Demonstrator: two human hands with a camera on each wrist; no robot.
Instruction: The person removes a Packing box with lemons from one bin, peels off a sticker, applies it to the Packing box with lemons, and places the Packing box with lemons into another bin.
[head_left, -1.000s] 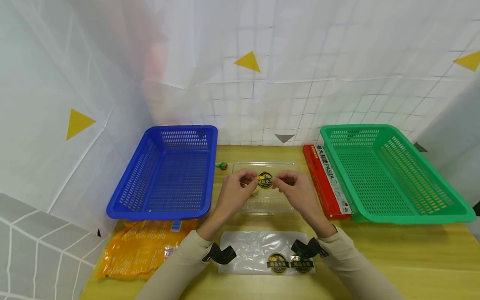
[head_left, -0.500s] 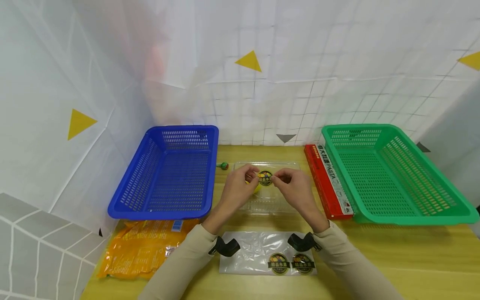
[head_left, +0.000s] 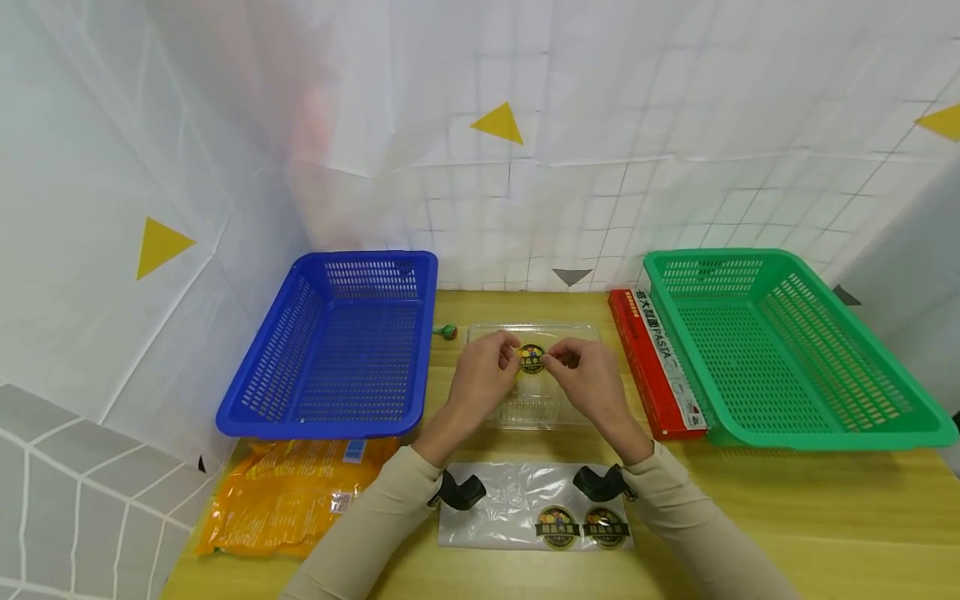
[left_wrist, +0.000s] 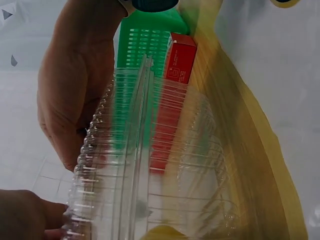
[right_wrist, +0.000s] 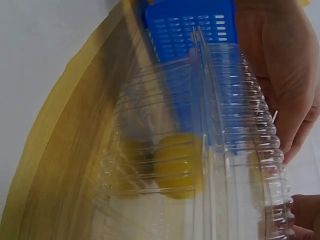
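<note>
A round black and gold fruit label sticker [head_left: 532, 358] is stretched flat just above a clear plastic clamshell box [head_left: 536, 408]. My left hand [head_left: 480, 375] pinches the sticker's left edge, and my right hand [head_left: 592, 375] pinches its right edge. The box stands closed on the table; in the right wrist view a yellow round fruit [right_wrist: 177, 165] shows through its ribbed wall. Close to me lies a glossy white sticker sheet [head_left: 498, 508] with two more round labels on its right side. Whether the sticker touches the lid I cannot tell.
To the left is a blue basket [head_left: 356, 358], with an orange packet [head_left: 292, 500] in front of it. A red pasta box [head_left: 652, 367] leans against the green basket [head_left: 765, 367] on the right. A small green and red ball on a stick [head_left: 447, 332] lies behind the box.
My left hand has shifted slightly right and turned a little, now covering the yellow fruit seen beside it half a second ago. Sticker and right hand have barely moved.
</note>
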